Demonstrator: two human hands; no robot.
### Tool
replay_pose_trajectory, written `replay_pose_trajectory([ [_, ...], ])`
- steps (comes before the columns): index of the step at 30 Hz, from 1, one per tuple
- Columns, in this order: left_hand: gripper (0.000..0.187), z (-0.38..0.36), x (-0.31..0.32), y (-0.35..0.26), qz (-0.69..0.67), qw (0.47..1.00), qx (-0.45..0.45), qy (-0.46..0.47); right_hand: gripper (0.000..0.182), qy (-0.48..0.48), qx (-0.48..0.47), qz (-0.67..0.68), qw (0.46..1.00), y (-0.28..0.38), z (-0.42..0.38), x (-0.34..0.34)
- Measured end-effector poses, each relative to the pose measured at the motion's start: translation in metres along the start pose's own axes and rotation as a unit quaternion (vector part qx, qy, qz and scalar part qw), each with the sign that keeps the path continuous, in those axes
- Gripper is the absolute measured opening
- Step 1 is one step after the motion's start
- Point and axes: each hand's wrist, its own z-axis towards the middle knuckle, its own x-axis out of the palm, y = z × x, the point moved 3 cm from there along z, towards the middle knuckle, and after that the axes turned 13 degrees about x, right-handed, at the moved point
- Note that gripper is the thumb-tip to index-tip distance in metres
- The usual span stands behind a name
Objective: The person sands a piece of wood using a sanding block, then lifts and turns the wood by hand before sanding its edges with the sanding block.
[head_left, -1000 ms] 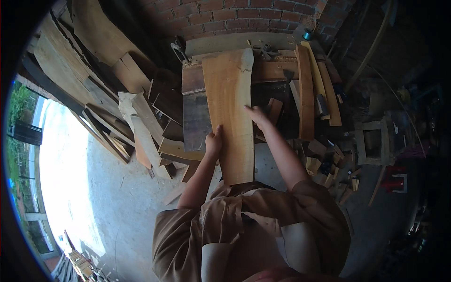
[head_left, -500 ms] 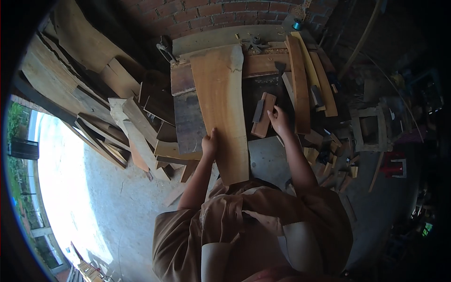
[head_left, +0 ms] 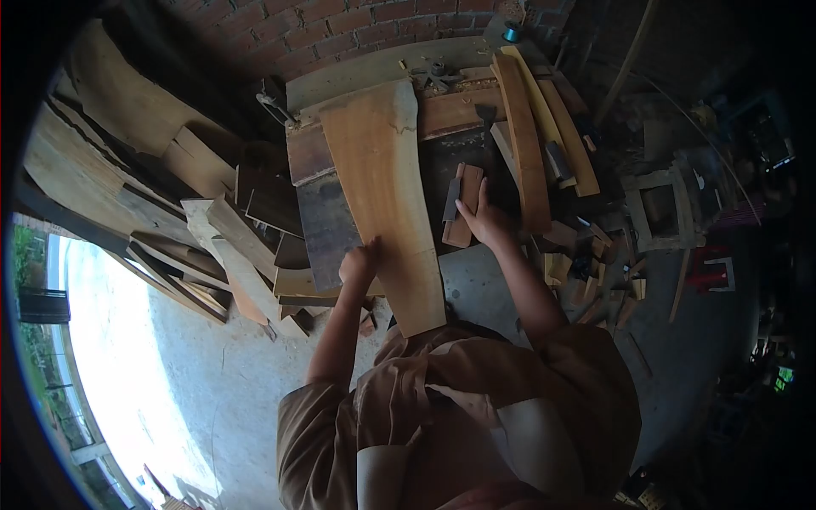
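Observation:
A long, tapering light-brown board (head_left: 387, 195) lies over the bench, its near end at my waist. At its left edge my left hand (head_left: 359, 262) is closed on the board, with the fingers partly hidden. My right hand (head_left: 489, 223) is at a reddish-brown wooden block (head_left: 464, 229), thumb and forefinger spread apart. A dark, narrow slab (head_left: 452, 200) lies along the block's left side, and my thumb reaches its edge. Just beyond, a dark scraper-like tool (head_left: 486, 115) lies flat.
Curved wooden strips (head_left: 523, 144) lie on the bench's right side, with a dark slab (head_left: 558, 160) on them. Leaning boards (head_left: 153, 183) crowd the left. Offcuts (head_left: 595, 280) litter the floor at right, near a wooden frame (head_left: 659, 208). A brick wall (head_left: 340, 34) stands behind.
The view has shifted slightly, so the bench appears farther left and higher. My right hand has moved from the block's right edge over it, its thumb and forefinger spreading. My left hand stays at the board's edge.

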Motion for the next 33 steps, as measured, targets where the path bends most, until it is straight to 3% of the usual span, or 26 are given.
replay_pose_trajectory([
  [2,0.072,0.006,0.001,0.003,0.045,0.998,0.024,-0.039,0.089,-0.037,-0.018,0.016,0.999,0.009,0.015,0.015],
  [4,0.066,0.012,0.007,0.005,-0.019,0.997,-0.014,0.067,0.091,-0.066,-0.019,-0.016,0.998,0.02,0.022,0.026],
  [5,0.066,0.01,0.007,0.005,-0.019,0.998,-0.014,0.066,0.092,-0.093,-0.019,-0.049,0.994,0.024,0.024,0.031],
  [7,0.059,0.0,-0.009,-0.007,0.12,0.985,0.08,-0.098,0.093,-0.099,-0.016,-0.034,0.994,0.027,0.023,0.034],
  [10,0.052,-0.001,-0.03,-0.015,0.141,0.98,0.1,-0.098,0.093,-0.132,-0.026,-0.007,0.991,0.026,0.02,0.029],
  [14,0.046,-0.016,-0.042,-0.033,0.094,0.98,0.149,-0.091,0.088,-0.078,-0.016,-0.013,0.997,0.028,0.02,0.019],
  [16,0.061,-0.025,-0.035,-0.051,0.064,0.974,0.205,-0.072,0.085,-0.062,-0.027,-0.016,0.998,0.028,0.02,0.02],
  [18,0.087,-0.045,-0.024,-0.073,0.049,0.946,0.297,-0.122,0.081,-0.11,-0.132,0.003,0.985,0.028,0.014,0.029],
  [19,0.087,-0.053,-0.016,-0.08,0.048,0.947,0.295,-0.12,0.079,-0.087,-0.132,0.031,0.987,0.039,-0.009,0.017],
  [21,0.106,-0.066,0.0,-0.094,0.045,0.941,0.317,-0.106,0.079,-0.059,-0.153,0.025,0.986,0.049,-0.029,0.022],
  [23,0.113,-0.069,0.013,-0.103,0.085,0.951,0.295,-0.045,0.082,-0.026,-0.143,-0.003,0.989,0.057,-0.037,0.035],
  [24,0.115,-0.066,0.027,-0.098,0.091,0.949,0.292,-0.076,0.087,-0.03,-0.149,-0.001,0.988,0.055,-0.03,0.051],
  [27,0.117,-0.066,0.04,-0.091,0.139,0.959,0.24,-0.053,0.091,-0.038,-0.136,-0.077,0.987,0.06,-0.03,0.057],
  [29,0.115,-0.06,0.044,-0.087,0.073,0.966,0.246,-0.043,0.093,-0.048,-0.146,-0.071,0.986,0.062,-0.024,0.064],
  [31,0.113,-0.049,0.046,-0.088,-0.019,0.945,0.291,-0.145,0.089,-0.071,-0.171,-0.078,0.98,0.067,-0.018,0.065],
  [33,0.111,-0.031,0.054,-0.091,-0.024,0.941,0.288,-0.175,0.087,-0.081,-0.187,-0.066,0.977,0.074,-0.005,0.065],
])
